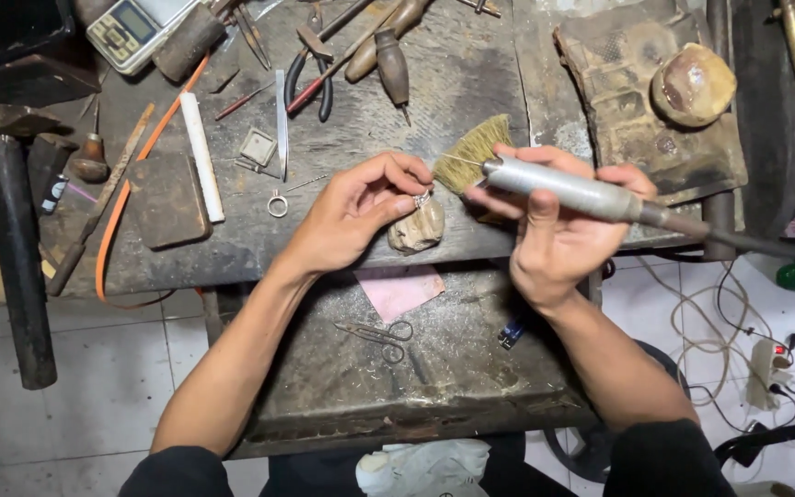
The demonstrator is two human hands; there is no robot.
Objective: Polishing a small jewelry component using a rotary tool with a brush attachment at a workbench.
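Left hand pinching a small silver ring against a worn wooden bench peg at the near edge of the tabletop, grip clamped on the ring. Right hand wrapping a grey rotary handpiece, grip closed around its barrel, thin bit pointing left toward the ring. Lying just behind: a straw brush. Resting farther left: a second ring. Risking, by judgement, the bit skidding off the ring into fingertips, given the small hold.
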